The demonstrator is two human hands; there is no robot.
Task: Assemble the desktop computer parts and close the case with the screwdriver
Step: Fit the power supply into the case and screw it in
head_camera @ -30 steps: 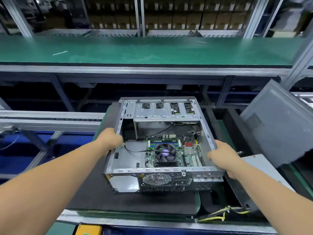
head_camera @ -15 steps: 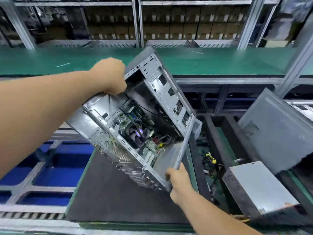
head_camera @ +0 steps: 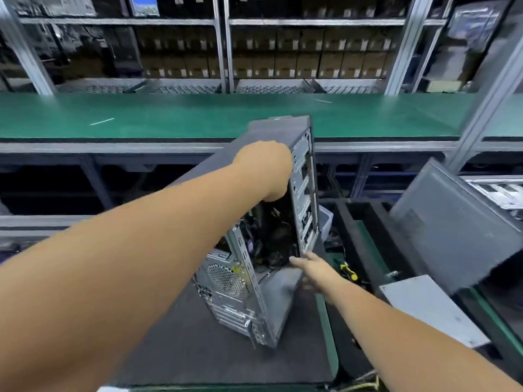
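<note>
The green counter (head_camera: 198, 114) runs wide behind the computer case (head_camera: 263, 295), and shelving with rows of brown boxes (head_camera: 297, 60) rises behind that. The computer case stands upright on a dark mat (head_camera: 184, 349), its open side turned to the right so that cables and a board show inside, its rear panel with the round fan grille facing the camera. To the right of the case a grey side panel (head_camera: 458, 233) leans tilted, and a pale metal box (head_camera: 430, 309) lies below it. The left hand (head_camera: 266, 168) grips the top of the case near its open edge, fingers curled over the metal and out of sight. The right hand (head_camera: 314, 270) is at the lower edge of the case's open side, fingers straight and spread, tips touching the frame, holding nothing. Just right of that hand, beside the case, lies a screwdriver (head_camera: 348, 271) with a yellow and black handle.
</note>
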